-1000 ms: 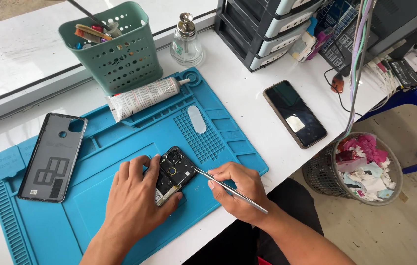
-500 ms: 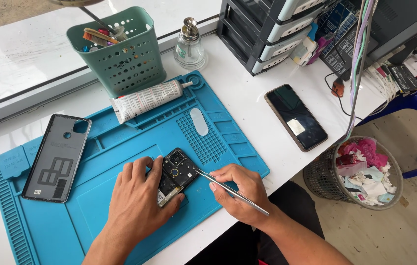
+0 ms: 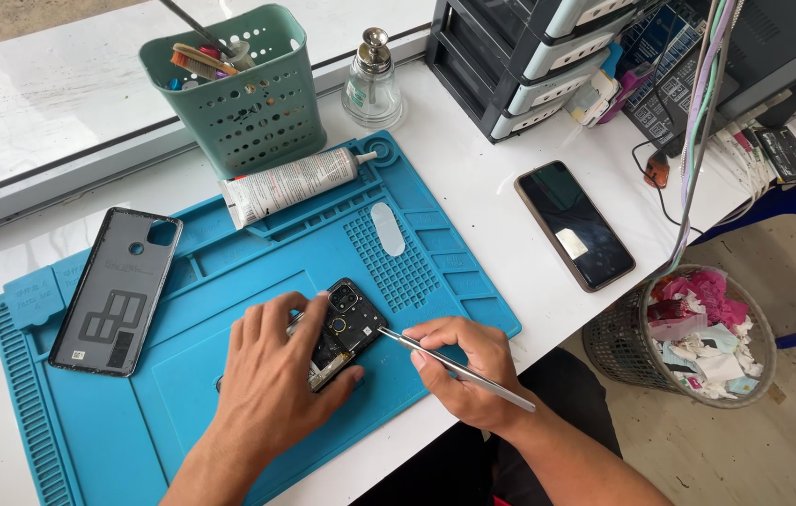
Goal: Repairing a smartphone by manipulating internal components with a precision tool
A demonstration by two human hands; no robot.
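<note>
On the blue repair mat [image 3: 229, 394], taken as the landmark for all entries:

Item, right hand [image 3: 462, 370]: fingers [image 3: 426, 345] closed in a pen grip on a slim metal tool [image 3: 459, 368], tip laid against the near edge of the opened phone; handle trails back over the wrist, past the mat's front edge.

Item, left hand [image 3: 272, 384]: fingers [image 3: 309, 314] curled over and pressing down the opened phone [image 3: 342, 330], thumb at its lower side. Phone lies flat near the mat's centre, back removed, camera block and dark inner parts exposed, mostly covered by the palm.

Item, clear oval pick [image 3: 387, 228]: flat on the dotted grid of the mat, beyond the phone.

Item, grey back cover [image 3: 117, 290]: inner face up, on the mat's left part, apart from both hands.

Item, white adhesive tube [image 3: 290, 185]: lying across the mat's far edge trough.

Item, green perforated basket [image 3: 239, 94]: on the desk [image 3: 482, 178] just beyond the mat, holding brushes and tools.

Item, glass pump bottle [image 3: 372, 82]: beyond the mat's far right corner.

Item, dark smartphone [image 3: 574, 225]: screen up, on the desk right of the mat.

Item, grey drawer unit [image 3: 529, 56]: far right of the mat.

Item, wire waste basket [image 3: 688, 342]: on the floor, right of the mat, filled with scraps.
</note>
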